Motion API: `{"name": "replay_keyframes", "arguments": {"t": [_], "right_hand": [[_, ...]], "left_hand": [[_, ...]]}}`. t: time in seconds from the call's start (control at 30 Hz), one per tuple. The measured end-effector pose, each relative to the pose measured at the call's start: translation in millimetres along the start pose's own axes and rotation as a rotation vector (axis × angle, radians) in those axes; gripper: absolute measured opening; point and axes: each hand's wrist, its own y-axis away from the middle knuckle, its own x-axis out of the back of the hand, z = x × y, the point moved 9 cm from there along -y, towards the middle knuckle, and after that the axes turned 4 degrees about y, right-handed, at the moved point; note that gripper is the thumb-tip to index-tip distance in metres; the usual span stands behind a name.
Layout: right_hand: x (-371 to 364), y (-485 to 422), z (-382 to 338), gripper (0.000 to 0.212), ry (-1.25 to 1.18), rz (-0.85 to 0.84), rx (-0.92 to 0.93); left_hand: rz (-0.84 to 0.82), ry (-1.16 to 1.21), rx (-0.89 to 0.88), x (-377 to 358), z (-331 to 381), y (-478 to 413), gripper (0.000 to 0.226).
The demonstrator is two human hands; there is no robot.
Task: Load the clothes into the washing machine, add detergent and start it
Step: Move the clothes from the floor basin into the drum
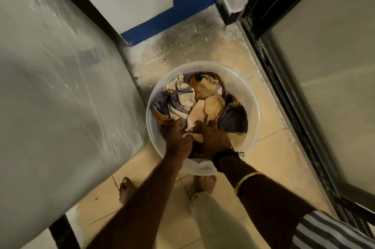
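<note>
Two bare feet (126,188) stand just behind the basin (256,106). Two hands are in its near half, probably gathering a load.
- Left hand (178,137): fingers curled, pinching pale cloth.
- Right hand (215,139): fingers spread over the heap, grip unclear.

One basin holds the clothes (203,94); garment count is unclear. A grey covered bulk (60,86) stands left of the basin, possibly the machine.

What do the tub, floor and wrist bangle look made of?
Tub: translucent whitish plastic, smooth; clothes show through its wall. Floor: beige tile, probably ceramic, with grout lines. Bangle: yellow metal by its shine, perhaps gold or brass.
</note>
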Motion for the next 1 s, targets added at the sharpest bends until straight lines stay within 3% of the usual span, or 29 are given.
{"name": "replay_keyframes", "arguments": {"t": [0.07, 0.13, 0.23, 0.43, 0.53, 0.63, 0.7, 0.8, 0.87, 0.97, 1.0], "right_hand": [[19.4, -10.7, -1.8, 0.042, -0.048, 0.085, 0.004], [35.1, -11.6, -3.7, 0.025, -0.113, 0.099, 0.008], [53.7, 9.1, -2.6, 0.027, -0.32, 0.106, -0.03], [74.1, 45.7, -26.5, 0.018, -0.653, -0.056, 0.041], [89.7, 58.6, -43.3, 0.031, -0.936, -0.231, -0.002], [99.9, 78.0, -62.6, 0.035, -1.226, -0.471, 0.002], [94.8, 84.3, -64.3, 0.031, -1.243, -0.535, -0.013], [84.5, 79.1, -53.8, 0.02, -1.266, -0.398, -0.097], [95.6, 72.0, -40.6, 0.02, -1.285, -0.112, -0.113], [137.3, 68.7, -19.0, 0.016, -0.965, 0.408, -0.119], [145.6, 62.2, -14.7, 0.015, -0.843, 0.507, -0.134]], "left_hand": [[0.032, 0.026, 0.029, 6.5, -1.0, 3.7, 0.055], [0.11, -0.019, 0.024, 17.0, 1.5, 10.6, 0.048], [0.15, -0.057, 0.016, 20.5, 8.6, 20.5, 0.051], [-0.089, 0.306, 0.458, -16.5, -8.6, 38.0, 0.101], [-0.237, 0.458, 0.478, -25.1, 5.2, 42.6, 0.087], [-0.182, 0.44, 0.407, -9.6, 22.0, 37.1, 0.082], [-0.089, 0.343, 0.373, 4.5, 26.5, 30.8, 0.07], [0.038, 0.284, 0.357, 24.0, 24.7, 22.5, 0.044], [0.102, 0.38, 0.336, 29.2, 21.3, 19.7, 0.037], [0.144, 0.431, 0.272, 26.2, 26.1, 26.3, 0.043], [0.151, 0.402, 0.271, 24.5, 26.1, 28.7, 0.044]]}}
